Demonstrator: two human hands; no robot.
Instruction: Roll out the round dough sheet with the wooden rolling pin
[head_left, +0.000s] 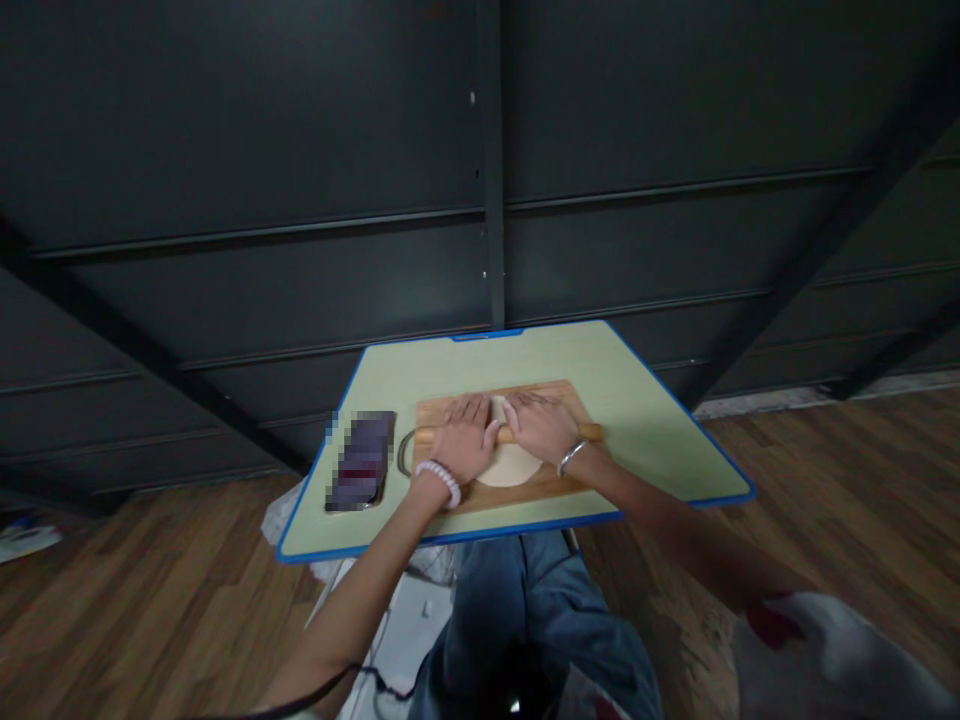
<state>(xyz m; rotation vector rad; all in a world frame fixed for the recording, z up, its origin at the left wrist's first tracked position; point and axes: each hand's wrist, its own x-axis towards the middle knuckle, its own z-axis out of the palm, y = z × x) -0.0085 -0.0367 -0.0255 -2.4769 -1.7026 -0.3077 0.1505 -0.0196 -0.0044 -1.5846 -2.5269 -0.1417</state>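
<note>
A wooden rolling pin [592, 432] lies crosswise over a flat, round sheet of pale dough [511, 468]. Under the dough is a wooden cutting board [571, 398] with a metal handle [405, 455] at its left end. My left hand [466, 440], a beaded bracelet at its wrist, rests palm down on the pin's left part, fingers stretched forward. On the pin's right part my right hand [541, 427] lies flat in the same way, with a silver bangle at the wrist. Both thumbs point inward, and the hands cover much of the pin and the far part of the dough.
The board sits on a small pale green table [645, 400] with a blue edge. Left of the board lies a phone [361, 460], its screen blurred out. A dark panelled wall [337, 270] rises behind the table. Below, a white object [420, 610] stands beside my legs.
</note>
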